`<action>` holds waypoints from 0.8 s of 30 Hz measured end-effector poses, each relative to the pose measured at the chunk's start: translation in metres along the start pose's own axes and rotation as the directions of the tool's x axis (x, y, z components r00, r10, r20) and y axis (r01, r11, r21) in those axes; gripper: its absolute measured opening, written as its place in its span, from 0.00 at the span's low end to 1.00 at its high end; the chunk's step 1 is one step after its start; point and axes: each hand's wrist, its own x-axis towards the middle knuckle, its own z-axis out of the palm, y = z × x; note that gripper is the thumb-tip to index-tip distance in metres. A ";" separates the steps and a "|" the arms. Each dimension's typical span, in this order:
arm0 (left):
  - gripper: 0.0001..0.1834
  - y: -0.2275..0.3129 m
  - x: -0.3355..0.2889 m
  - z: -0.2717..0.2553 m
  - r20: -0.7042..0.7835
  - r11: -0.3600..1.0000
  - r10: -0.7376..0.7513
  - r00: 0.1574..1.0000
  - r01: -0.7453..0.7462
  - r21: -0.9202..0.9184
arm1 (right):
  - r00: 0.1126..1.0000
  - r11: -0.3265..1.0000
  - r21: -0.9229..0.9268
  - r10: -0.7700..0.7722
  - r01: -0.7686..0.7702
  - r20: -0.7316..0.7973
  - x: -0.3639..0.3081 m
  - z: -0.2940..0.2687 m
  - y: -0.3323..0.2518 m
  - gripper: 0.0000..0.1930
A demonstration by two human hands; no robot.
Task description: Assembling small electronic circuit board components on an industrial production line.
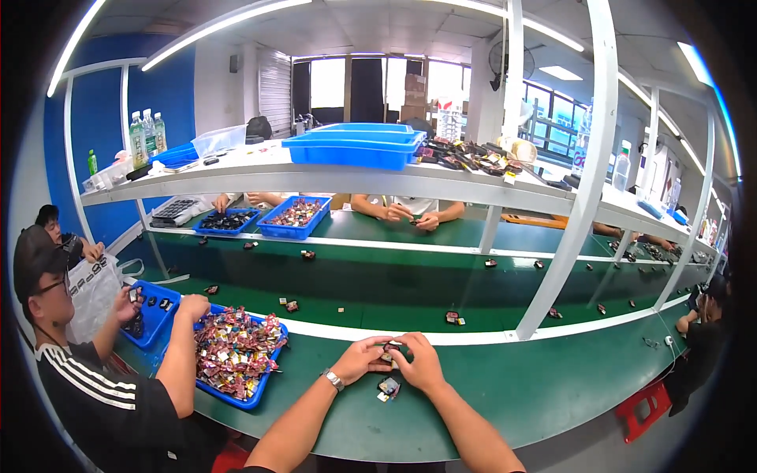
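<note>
My left hand [359, 363] and my right hand [419, 363] meet over the green table near its front edge. Between their bent fingers they hold a small dark-red and black electronic part [388, 352], partly covered by the fingers. Just below it on the table lies another small part [388, 387], dark with a pale patch and a yellowish bit. To the left of my left hand is a blue tray [252, 404], heaped with many small red, yellow and silver parts.
At left, a co-worker's arm [180, 363] reaches across the heaped tray; a second blue tray [164, 323] holds black pieces. Beyond a white rail [473, 337] runs a green belt [394, 311] with scattered parts. A white post [564, 236] rises at right. Blue bins [347, 150] sit overhead.
</note>
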 end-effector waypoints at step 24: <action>0.15 -0.008 0.002 -0.004 -0.017 0.992 -0.016 1.000 0.013 -0.126 | 0.966 0.961 -0.096 -0.255 0.259 0.047 0.003 -0.002 0.010 0.11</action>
